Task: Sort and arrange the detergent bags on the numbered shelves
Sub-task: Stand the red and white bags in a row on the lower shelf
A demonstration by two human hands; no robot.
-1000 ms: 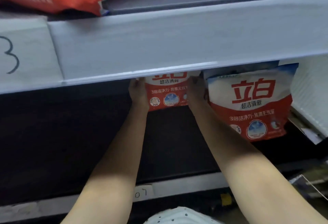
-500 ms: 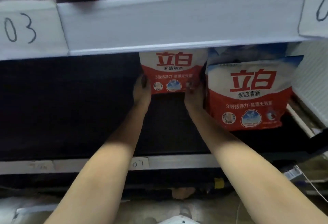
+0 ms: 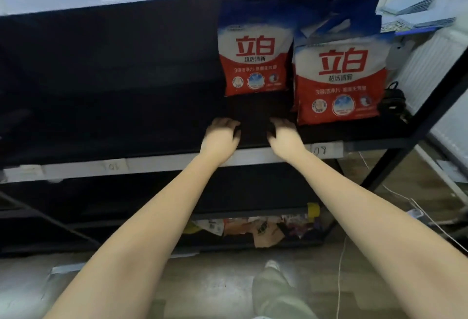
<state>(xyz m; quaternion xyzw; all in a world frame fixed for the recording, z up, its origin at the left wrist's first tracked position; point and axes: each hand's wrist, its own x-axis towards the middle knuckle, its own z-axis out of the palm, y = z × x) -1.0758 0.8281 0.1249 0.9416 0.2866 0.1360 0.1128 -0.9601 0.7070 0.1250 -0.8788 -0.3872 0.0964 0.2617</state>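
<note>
On dark shelf (image 3: 126, 121): two detergent bags (image 3: 254, 58) upright; both hands (image 3: 222, 134) loose, empty.

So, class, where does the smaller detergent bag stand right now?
The smaller detergent bag stands upright, deep on the dark shelf, immediately left of the larger detergent bag, beyond both hands.

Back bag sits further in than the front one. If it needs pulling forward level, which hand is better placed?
Probably the left hand. Both hands are open, holding nothing, below the back bag. The right hand lies beside the front bag, so its reach risks bumping it; the left has open shelf around it.
</note>
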